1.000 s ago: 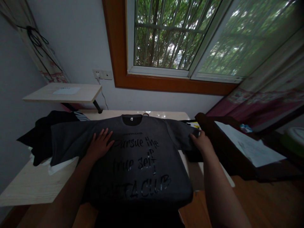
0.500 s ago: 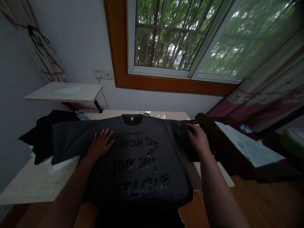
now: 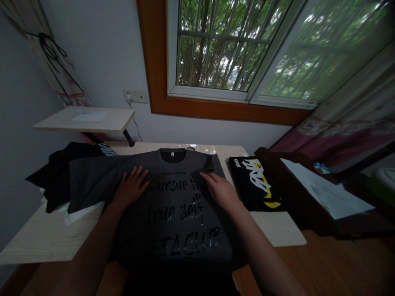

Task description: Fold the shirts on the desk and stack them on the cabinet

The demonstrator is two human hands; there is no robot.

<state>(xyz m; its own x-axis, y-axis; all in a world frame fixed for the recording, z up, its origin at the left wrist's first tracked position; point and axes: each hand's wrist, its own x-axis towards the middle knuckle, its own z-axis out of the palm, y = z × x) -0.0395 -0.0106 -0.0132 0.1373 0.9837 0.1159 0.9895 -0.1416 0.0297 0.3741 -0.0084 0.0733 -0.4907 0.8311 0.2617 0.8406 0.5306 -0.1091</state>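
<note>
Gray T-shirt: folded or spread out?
Partly folded: one sleeve of the gray T-shirt is turned in across its front at the right hand, hiding part of the lettering; the other sleeve extends outward.

Can't make out the end of the "Pursue" line on the grey shirt point(image 3: 173, 197), since the right hand point(image 3: 220, 191) and folded cloth cover it, and no clue whether those fingertips pinch or just press. The shirt's bottom edge melts into shadow. Neck label point(image 3: 172, 154) is way too tiny to read, ditto the writing on the shelf paper point(image 3: 89, 116). Some roundish thing point(image 3: 191, 148) is mostly hidden behind the collar. Blurry green-and-white thing point(image 3: 383, 179) gets chopped by the right edge, window point(image 3: 231, 53) by the top.
</note>
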